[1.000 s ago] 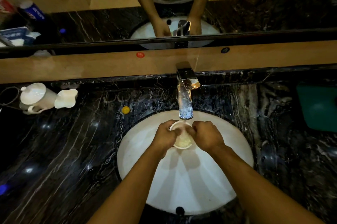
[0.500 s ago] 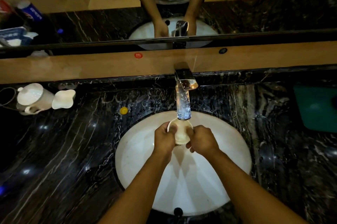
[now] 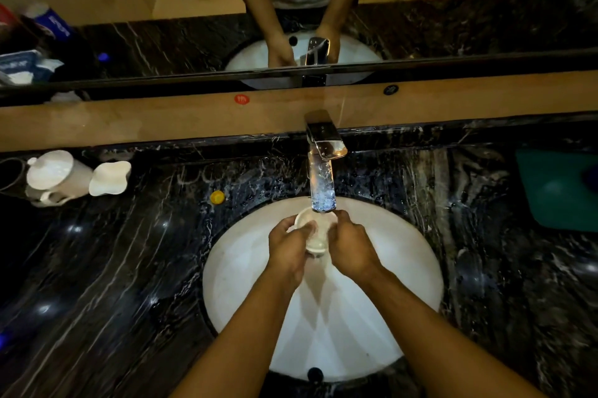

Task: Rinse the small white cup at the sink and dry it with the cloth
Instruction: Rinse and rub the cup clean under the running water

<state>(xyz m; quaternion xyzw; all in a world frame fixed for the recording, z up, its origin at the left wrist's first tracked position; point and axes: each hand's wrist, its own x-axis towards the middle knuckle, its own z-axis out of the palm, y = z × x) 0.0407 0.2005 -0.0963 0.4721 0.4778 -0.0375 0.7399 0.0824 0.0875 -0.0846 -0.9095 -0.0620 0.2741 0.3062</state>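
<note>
Marble counter [image 3: 129, 268] around white sink [image 3: 246, 284], both hands' grip closed on small white cup [image 3: 315, 235] under tap [image 3: 322, 171].

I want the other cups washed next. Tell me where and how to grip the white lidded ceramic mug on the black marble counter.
Take the white lidded ceramic mug by its handle, which faces the counter's front edge, reaching in from that near side. The lid on top rules out gripping the rim, and the white wavy-edged dish stands close on its right, so avoid that side.
</note>
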